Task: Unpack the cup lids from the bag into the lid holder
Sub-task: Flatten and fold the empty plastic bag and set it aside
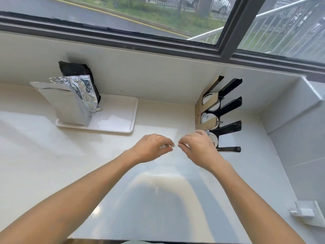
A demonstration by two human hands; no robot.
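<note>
Now both my hands are up over the desk [52, 155], pinching the top edge of the bag [158, 173] between thumb and fingers: the left hand [152, 147] is closed on the clear film at one side of the mouth, the right hand [198, 148] closed on it at the other, the two grips almost touching. I judge they sit that near so the mouth can be pulled apart at the seam, each hand drawing its own way. The bag is a clear plastic sleeve, hard to make out; it hangs from the pinch toward me, and I read it mostly by its sheen and the pale blurred shape showing through it. Whether that shape is a stack of lids I cannot tell. The holder [221, 113] stands against the wall just beyond my right hand, black angled slots with a cardboard panel along their near side. White round lids [208, 118] already sit in its slots, one of them partly hidden behind my right knuckles. Its place close by suits short carries once the bag is open. To the left, well apart, a white tray [119, 120] holds a silver foil pouch [70, 103] with a black pouch [77, 69] behind it, upright.
</note>
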